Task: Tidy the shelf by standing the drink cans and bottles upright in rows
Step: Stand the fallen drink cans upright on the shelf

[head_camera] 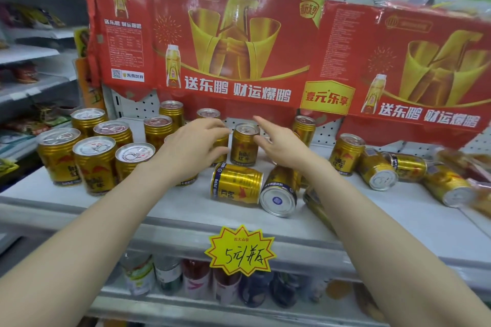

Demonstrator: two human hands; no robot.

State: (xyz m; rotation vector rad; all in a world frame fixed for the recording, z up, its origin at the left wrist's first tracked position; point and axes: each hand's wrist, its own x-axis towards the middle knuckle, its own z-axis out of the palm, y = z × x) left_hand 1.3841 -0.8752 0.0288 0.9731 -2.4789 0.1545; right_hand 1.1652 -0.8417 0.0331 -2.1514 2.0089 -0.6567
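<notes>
Gold drink cans cover a white shelf [148,204]. Several stand upright in rows at the left [94,164]. One upright can [244,145] stands in the middle between my hands. My left hand [192,145] curls around another gold can [222,144], which is mostly hidden by the fingers. My right hand [281,145] is open with fingers spread, just right of the middle can. Two cans lie on their sides in front [236,188] [281,192]. Several more lie toppled at the right [377,171], beside one upright can [346,152].
A red and gold cardboard banner [239,48] hangs low over the back of the shelf. A yellow price tag [240,250] is fixed to the front edge. Bottles [199,283] fill the shelf below. Snack packets [478,162] crowd the far right.
</notes>
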